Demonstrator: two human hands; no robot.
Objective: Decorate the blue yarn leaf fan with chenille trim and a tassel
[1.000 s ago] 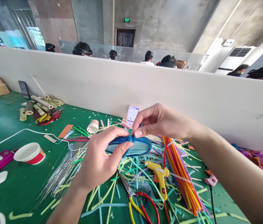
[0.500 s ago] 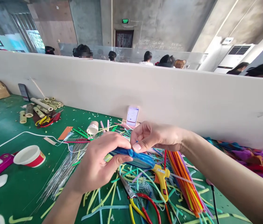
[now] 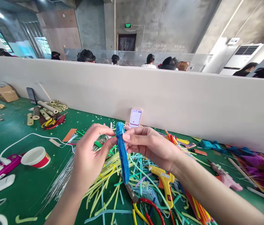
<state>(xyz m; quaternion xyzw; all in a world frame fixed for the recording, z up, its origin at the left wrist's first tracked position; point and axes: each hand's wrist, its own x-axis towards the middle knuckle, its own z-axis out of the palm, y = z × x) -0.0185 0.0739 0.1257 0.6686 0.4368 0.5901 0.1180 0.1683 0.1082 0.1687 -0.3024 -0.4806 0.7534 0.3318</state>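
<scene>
- Blue fuzzy bundle (image 3: 123,161): nearly upright, six o'clock in view.
- Left hand (image 3: 86,156): at its nine o'clock, fingertips pinching its edge.
- Right hand (image 3: 154,146): at its three o'clock, thumb and fingers pinching it.
- Yellow glue gun (image 3: 166,185): its four o'clock.

Below the right hand (image 3: 149,143), the scissors (image 3: 133,197) lose their handle ends to the bottom edge. The right forearm (image 3: 206,186) hides part of the orange sticks (image 3: 199,212). Beyond the hand, the phone's (image 3: 136,117) writing is illegibly small.
</scene>
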